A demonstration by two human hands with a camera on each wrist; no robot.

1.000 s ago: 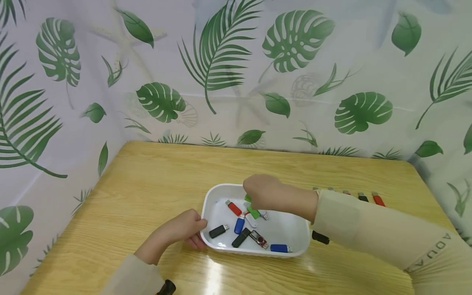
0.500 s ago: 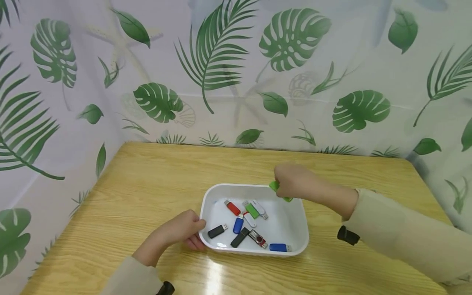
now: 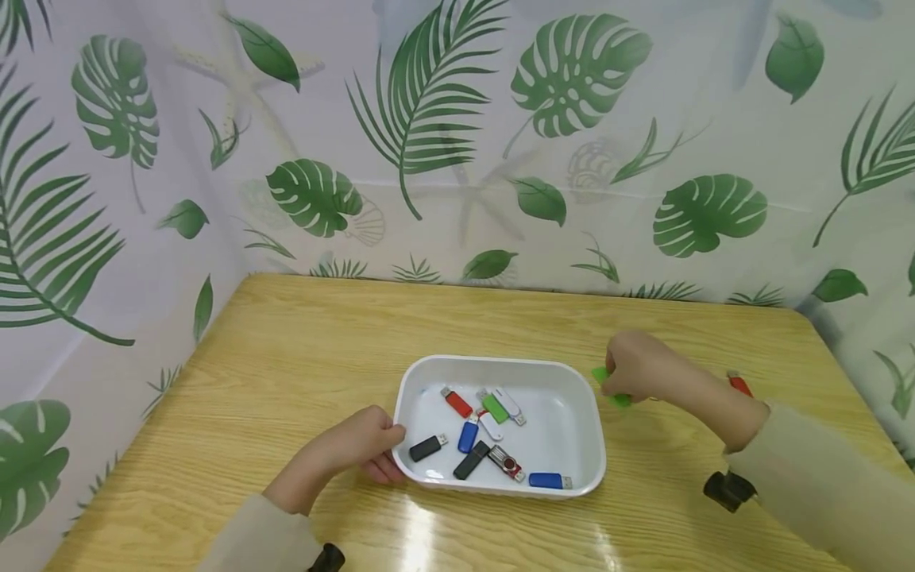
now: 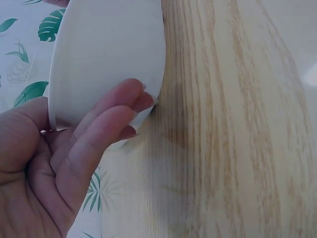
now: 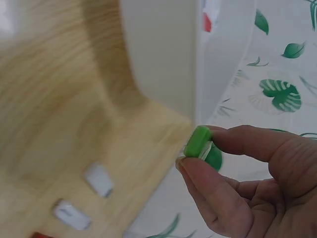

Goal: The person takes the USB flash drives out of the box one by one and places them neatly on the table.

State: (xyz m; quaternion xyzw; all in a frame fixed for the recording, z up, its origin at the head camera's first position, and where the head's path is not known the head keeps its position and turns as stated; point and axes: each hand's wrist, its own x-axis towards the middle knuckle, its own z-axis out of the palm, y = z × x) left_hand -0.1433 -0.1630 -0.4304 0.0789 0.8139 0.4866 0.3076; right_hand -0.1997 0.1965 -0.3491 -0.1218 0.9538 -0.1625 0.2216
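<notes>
My right hand (image 3: 646, 367) is just right of a white plastic tray (image 3: 572, 381), over the table. Between thumb and fingers it pinches a green USB stick (image 5: 198, 141). My left hand (image 3: 350, 445) holds the tray's left end, the thumb over the rim and the fingers against the outer wall, as the left wrist view shows. Inside the tray lie several USB sticks, among them a red one (image 3: 457, 402), a green one (image 3: 495, 408), a black one (image 3: 426, 448) and a blue one (image 3: 546, 481).
On the table right of the tray, a red USB stick (image 3: 739, 384) shows behind my right forearm. The right wrist view shows a white stick (image 5: 98, 178) and another pale stick (image 5: 72, 214) there. A leaf-printed cloth (image 3: 457, 191) stands behind the wooden table (image 3: 307, 342).
My right hand has lifted the green USB stick out of the tray and carried it right, past the tray's right rim. My left hand keeps its hold on the tray.
</notes>
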